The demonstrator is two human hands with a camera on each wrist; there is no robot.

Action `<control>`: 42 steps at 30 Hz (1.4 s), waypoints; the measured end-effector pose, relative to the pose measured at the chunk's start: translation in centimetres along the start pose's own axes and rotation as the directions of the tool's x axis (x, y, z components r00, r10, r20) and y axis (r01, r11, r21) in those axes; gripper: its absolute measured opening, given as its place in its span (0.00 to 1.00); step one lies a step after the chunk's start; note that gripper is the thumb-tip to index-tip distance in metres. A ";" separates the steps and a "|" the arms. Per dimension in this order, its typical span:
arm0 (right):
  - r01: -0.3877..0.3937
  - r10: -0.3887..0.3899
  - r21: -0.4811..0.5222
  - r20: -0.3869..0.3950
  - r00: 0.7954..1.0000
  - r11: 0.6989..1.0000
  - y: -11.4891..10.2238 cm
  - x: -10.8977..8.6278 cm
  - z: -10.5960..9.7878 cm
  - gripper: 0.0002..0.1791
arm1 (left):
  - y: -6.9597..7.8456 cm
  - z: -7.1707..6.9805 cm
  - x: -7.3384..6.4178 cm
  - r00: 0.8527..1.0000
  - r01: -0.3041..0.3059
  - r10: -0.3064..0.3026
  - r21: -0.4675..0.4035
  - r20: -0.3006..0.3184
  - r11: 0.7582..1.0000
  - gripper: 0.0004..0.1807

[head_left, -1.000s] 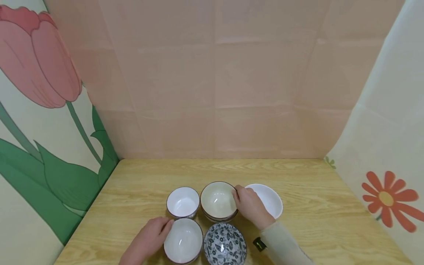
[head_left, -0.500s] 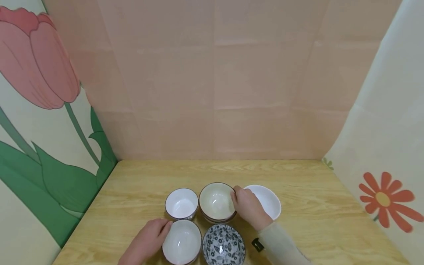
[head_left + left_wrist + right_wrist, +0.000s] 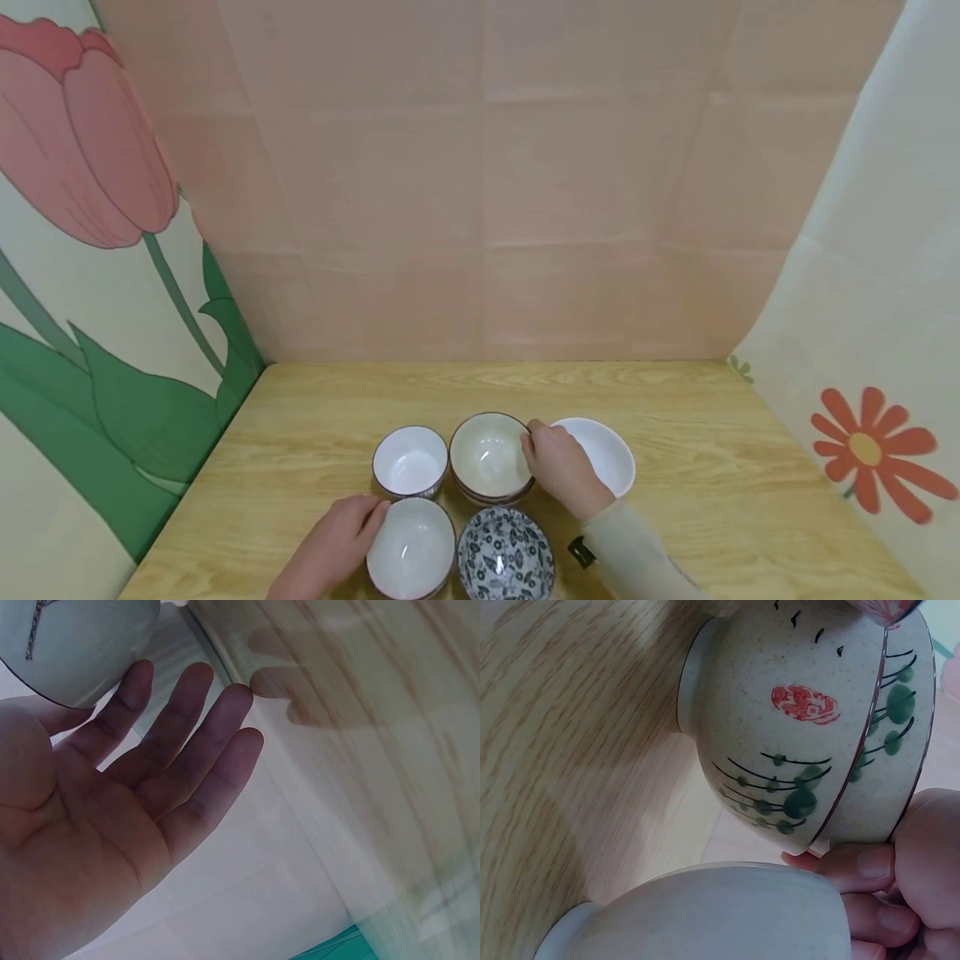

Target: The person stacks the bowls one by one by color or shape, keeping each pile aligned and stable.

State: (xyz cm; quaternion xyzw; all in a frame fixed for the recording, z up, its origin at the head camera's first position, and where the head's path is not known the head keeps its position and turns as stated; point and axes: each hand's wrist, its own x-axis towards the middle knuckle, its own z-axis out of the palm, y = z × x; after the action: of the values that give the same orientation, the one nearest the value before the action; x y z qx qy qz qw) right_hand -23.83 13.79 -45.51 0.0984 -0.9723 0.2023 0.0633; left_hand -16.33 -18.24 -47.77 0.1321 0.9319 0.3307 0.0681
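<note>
In the head view my right hand point(image 3: 566, 465) grips the right rim of a cream bowl point(image 3: 489, 454), nested in another bowl. The right wrist view shows the lower bowl point(image 3: 780, 750) with green plants and a red stamp; fingertips point(image 3: 874, 862) sit at the upper bowl's rim. My left hand point(image 3: 333, 537) pinches the left rim of a white bowl point(image 3: 411, 548) with thumb and index finger. In the left wrist view, its other fingers point(image 3: 225, 765) are spread off the bowl's side point(image 3: 82, 645).
A small white bowl with a dark rim point(image 3: 410, 461) stands behind the left hand's bowl. A blue-and-white patterned bowl point(image 3: 506, 554) is at front centre. A plain white bowl point(image 3: 603, 454) stands right of the stack, partly behind the right hand. All stand on a wooden table point(image 3: 712, 500).
The whole head view shifts slightly to the left. Both hands keep their hold on the bowls, and the bowls stay in place.
</note>
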 end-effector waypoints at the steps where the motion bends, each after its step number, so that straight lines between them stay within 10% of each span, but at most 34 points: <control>1: 0.000 0.000 -0.004 0.001 1.000 1.000 0.0 0.0 0.0 0.09 | 0.0 0.0 0.0 1.000 0.002 -0.002 -0.001 0.000 1.000 0.17; 42: -0.001 0.001 0.037 0.006 1.000 0.999 0.1 0.2 -0.4 0.09 | 0.7 0.0 -0.2 0.997 0.078 -0.078 0.006 -0.005 0.997 0.22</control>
State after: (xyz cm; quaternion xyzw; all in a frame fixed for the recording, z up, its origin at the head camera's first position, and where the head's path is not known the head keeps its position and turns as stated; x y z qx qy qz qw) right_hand -24.01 13.99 -45.10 0.0998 -0.9686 0.2201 0.0584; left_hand -16.04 -17.75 -47.33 0.0952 0.9376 0.3253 0.0782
